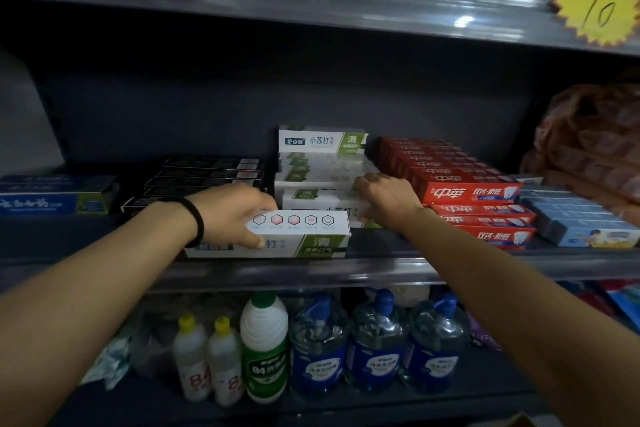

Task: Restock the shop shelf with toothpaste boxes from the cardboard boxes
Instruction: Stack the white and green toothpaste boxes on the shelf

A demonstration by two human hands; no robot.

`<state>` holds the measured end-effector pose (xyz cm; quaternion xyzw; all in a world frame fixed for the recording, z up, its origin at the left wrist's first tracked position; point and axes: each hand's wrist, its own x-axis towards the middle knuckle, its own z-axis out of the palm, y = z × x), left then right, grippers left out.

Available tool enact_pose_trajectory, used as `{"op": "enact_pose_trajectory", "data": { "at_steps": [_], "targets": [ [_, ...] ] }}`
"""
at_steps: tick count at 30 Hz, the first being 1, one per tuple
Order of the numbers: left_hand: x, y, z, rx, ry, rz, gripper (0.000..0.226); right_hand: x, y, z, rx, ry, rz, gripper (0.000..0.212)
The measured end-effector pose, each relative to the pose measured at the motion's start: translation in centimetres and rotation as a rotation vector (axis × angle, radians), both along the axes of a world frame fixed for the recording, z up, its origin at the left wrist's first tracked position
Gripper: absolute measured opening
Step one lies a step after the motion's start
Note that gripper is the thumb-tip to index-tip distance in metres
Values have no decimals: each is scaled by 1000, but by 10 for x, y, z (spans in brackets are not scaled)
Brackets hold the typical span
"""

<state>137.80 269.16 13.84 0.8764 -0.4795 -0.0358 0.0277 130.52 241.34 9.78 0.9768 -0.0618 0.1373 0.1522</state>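
Note:
My left hand [230, 210] grips a white-and-green toothpaste box [298, 236] at its left end, at the front edge of the middle shelf [381, 269]. Behind it stands a stack of the same white-and-green boxes [322, 163]. My right hand [388, 201] rests on the right side of that stack, fingers curled against the boxes. No cardboard boxes are in view.
Black toothpaste boxes [207, 177] and a blue box [59, 198] lie to the left, red boxes [464, 184] and light-blue boxes [575, 218] to the right. Bottles [265, 347] and blue jugs [377, 340] fill the shelf below. A yellow price tag [599, 3] hangs above.

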Motion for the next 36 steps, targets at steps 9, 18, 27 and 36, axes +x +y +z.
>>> {"op": "enact_pose_trajectory", "data": {
  "at_steps": [9, 18, 27, 36],
  "targets": [
    [3, -6, 0, 8, 1, 12, 32, 24, -8, -2, -23, -9, 23, 53],
    [5, -16, 1, 17, -11, 13, 33, 16, -13, 20, 70, 111, 95, 52],
    [-1, -46, 2, -12, -35, 12, 26, -46, 12, 71, 464, 300, 244, 52],
    [-6, -71, 6, -31, 22, -6, 23, -43, -1, 54, 404, 230, 228, 42]
  ]
}}
